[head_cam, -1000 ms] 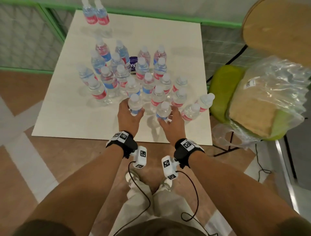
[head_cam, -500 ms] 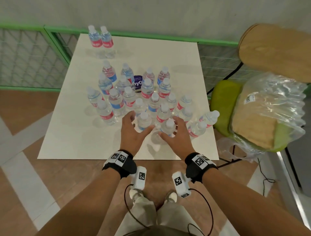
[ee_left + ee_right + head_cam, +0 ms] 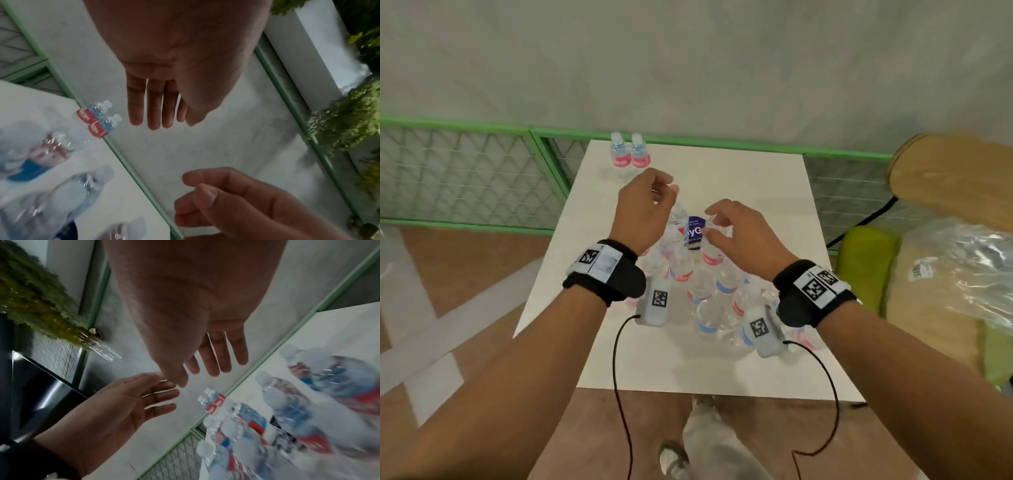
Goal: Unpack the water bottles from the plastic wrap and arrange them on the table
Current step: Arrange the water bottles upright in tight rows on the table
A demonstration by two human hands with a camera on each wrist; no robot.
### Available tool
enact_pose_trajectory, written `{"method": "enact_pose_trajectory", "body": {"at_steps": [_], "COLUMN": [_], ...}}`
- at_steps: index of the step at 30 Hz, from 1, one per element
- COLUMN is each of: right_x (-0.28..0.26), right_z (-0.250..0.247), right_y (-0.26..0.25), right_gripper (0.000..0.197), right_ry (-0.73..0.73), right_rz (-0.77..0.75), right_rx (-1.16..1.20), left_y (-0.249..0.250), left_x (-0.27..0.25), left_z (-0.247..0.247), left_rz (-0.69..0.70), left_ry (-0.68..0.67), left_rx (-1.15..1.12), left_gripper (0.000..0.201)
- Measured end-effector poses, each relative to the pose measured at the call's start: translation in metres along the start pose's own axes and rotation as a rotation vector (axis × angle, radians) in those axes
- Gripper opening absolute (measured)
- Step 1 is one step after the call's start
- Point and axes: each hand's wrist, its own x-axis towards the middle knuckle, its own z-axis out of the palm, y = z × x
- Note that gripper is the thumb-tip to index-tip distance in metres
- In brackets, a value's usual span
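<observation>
While upright, water bottles (image 3: 709, 294), caps skyward

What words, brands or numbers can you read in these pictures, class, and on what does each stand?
"yG": white letters, cut off, on the dark purple label among the clustered bottles.
Red labels of the two far bottles: white lettering, too blurred to read.
Sticker on the plastic wrap: too small to read.
Wristband tags: square codes, no words.

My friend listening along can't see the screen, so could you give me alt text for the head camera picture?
Two bare hands, the left hand and the right hand, hover open and empty above a blurred cluster of water bottles on a white table. Two more bottles stand together at the far edge. Crumpled plastic wrap lies off to the right.
</observation>
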Motion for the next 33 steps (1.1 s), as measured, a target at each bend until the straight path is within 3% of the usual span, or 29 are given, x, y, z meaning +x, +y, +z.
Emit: {"method": "enact_pose_trajectory", "body": {"at_steps": [5, 12, 16, 21, 28, 33], "right_x": [0.095, 0.163, 0.174, 0.177, 0.179, 0.185], "right_z": [0.011, 0.058, 0.078, 0.083, 0.081, 0.079], "right_y": [-0.012, -0.002, 0.011, 0.016, 0.015, 0.016], "right_gripper": [0.03, 0.046, 0.049, 0.036, 0.033, 0.029], "right_ry": [-0.153, -0.371, -0.473, -0.453, -0.458, -0.455], "right_rz": [-0.018, 0.017, 0.057, 0.033, 0.002, 0.018], "right_rx": [-0.086, -0.301, -0.421, -0.498, -0.555, -0.53], "left_y": [-0.034, -0.096, -0.117, -0.127, -0.13, -0.131], "left_x": [0.072, 0.114, 0.123, 0.13, 0.129, 0.142], "left_z": [-0.007, -0.003, 0.004, 0.002, 0.007, 0.007], "left_rz": [-0.113, -0.288, -0.285, -0.271, -0.066, -0.017], "left_ry": [-0.165, -0.436, -0.5, -0.585, -0.711, -0.738], "left_rx": [0.278, 0.529, 0.542, 0.579, 0.659, 0.641], "left_gripper": [0.023, 0.04, 0.04, 0.034, 0.034, 0.025]}}
